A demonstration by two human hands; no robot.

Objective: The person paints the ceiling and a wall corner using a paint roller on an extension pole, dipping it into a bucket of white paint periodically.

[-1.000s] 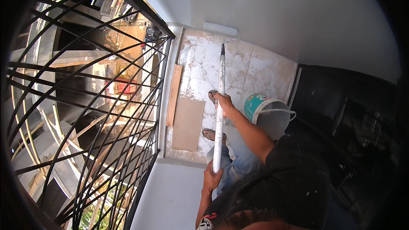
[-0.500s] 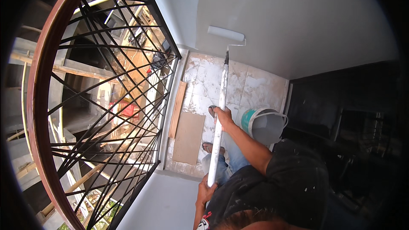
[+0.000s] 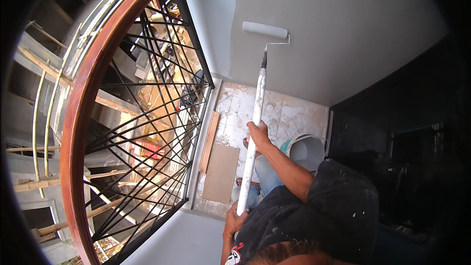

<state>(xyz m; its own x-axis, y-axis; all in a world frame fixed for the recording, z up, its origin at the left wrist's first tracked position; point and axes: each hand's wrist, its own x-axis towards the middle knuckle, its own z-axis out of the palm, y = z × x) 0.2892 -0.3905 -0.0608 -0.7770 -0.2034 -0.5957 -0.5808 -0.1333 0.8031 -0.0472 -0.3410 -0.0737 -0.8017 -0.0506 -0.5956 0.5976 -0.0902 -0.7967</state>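
Note:
Both my hands grip a long white paint-spattered pole with a paint roller (image 3: pixel 265 30) at its far end. My right hand (image 3: pixel 258 136) is closed around the pole (image 3: pixel 258 100) partway along. Lower down, near my body, my left hand (image 3: pixel 236 217) is wrapped round the pole's near end. The pale roller sleeve lies against the grey wall (image 3: pixel 343 29) ahead, held by a bent wire frame; whether it presses on the wall is hard to tell. To the left, the grey coat ends at a paler strip (image 3: pixel 216 29). A paint bucket (image 3: pixel 306 148) stands right of my legs.
On my left runs a railing with a reddish-brown handrail (image 3: pixel 73 132) and crossing black bars; beyond it lie bamboo poles and a lower building area. A wooden plank (image 3: pixel 209 142) and a flat brown board (image 3: pixel 222 174) lie on the paint-smeared tiles (image 3: pixel 289 103). A dark glossy surface (image 3: pixel 373 118) stands at right.
The roller has moved higher up the wall, farther from the floor, with both hands still on the pole. My view has shifted, showing more beyond the handrail.

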